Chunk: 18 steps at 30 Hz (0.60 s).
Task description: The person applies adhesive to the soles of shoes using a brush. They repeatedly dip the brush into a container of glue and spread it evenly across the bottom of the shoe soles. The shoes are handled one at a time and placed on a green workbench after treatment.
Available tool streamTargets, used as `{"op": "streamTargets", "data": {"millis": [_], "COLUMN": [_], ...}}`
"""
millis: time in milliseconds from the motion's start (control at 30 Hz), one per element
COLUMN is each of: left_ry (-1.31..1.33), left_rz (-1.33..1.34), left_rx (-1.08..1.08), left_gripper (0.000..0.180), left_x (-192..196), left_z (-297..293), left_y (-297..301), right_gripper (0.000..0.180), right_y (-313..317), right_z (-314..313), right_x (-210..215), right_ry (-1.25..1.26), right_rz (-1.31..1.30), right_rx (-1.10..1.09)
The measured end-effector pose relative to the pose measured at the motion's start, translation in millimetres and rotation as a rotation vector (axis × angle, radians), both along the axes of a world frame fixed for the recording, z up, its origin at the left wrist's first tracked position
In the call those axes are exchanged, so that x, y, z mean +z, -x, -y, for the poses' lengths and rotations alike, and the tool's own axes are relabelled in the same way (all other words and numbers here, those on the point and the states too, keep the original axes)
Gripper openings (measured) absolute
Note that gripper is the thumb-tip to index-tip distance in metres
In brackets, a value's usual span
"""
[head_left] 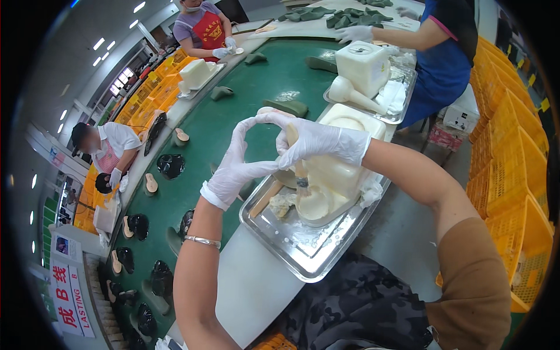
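Both my hands wear thin white gloves and meet above the near end of a metal tray (303,265). My left hand (233,166) has its thumb and fingers curved wide apart, the tips reaching my right hand; anything at those tips is hidden. My right hand (318,143) is closed around a wooden-handled brush (301,175), held nearly upright with a dark band low on it. Below the brush, a cream plastic jug (344,184) with a cut opening sits in the tray. Beside it lie a tan flat strip (263,197) and a crumpled yellowish lump (282,205).
A green conveyor belt (256,76) carries green shoe pieces (286,107), shoe soles (151,184) and black wrapped bundles (170,166). Another jug (361,67) stands in a farther tray. Yellow crates (501,151) line the right. Several co-workers work along the belt.
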<state>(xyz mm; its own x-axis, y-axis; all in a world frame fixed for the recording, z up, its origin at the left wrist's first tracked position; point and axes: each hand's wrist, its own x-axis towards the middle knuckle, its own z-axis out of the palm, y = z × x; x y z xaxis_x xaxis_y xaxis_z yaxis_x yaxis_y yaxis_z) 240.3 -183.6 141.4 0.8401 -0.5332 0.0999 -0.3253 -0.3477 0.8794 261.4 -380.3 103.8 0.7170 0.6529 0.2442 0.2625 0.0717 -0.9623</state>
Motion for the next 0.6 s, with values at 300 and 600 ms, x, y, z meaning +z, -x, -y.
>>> {"op": "streamTargets", "data": {"millis": [300, 600], "left_ry": [0.027, -0.241], "left_rz": [0.023, 0.114], "left_rx": [0.038, 0.349], "left_gripper": [0.094, 0.066], "left_x": [-3, -81], "left_z": [-4, -102], "left_y": [7, 36], "right_gripper": [0.078, 0.042], "right_y": [-1, 13], "right_z": [-1, -1], "right_x": [-4, 9], "right_ry": [0.021, 0.142], "right_rz": [0.03, 0.002], "right_rx": [-0.027, -0.008]}}
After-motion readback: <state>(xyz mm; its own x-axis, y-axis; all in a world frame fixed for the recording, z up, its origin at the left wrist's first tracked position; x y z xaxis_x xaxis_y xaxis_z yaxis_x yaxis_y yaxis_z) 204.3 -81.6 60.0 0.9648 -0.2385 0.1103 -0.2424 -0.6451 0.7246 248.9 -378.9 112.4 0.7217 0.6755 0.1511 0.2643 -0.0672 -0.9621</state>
